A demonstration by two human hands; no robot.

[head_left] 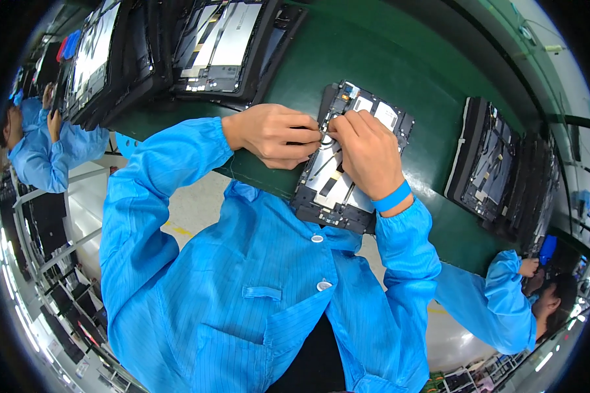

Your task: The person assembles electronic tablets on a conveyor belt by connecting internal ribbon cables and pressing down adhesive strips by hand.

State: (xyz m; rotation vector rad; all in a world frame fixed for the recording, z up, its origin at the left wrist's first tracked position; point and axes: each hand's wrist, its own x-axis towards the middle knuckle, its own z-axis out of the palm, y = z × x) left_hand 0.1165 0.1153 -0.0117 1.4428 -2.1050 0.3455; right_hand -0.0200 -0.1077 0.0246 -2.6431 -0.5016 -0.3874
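An opened tablet (pixel 315 204) lies on the green table at a slant, its silver battery plates, dark ribbon cables and circuit boards exposed. At its left edge, my left hand (pixel 277 136) has thumb and fingers drawn together. My right hand (pixel 368 154) reaches over the middle of the tablet, its fingertips pinched close to those of the left. A blue band (pixel 393 199) circles my right wrist. Thin dark wires (pixel 326 145) run beneath the fingertips. Whatever either hand grips there is too small and covered to make out.
Stacked opened tablets (pixel 217 47) in dark trays stand at the far left, and more tablets (pixel 486 160) lean in a row at the right on the green table (pixel 347 39). Co-workers in blue sit at the left (pixel 42 157) and lower right (pixel 505 301).
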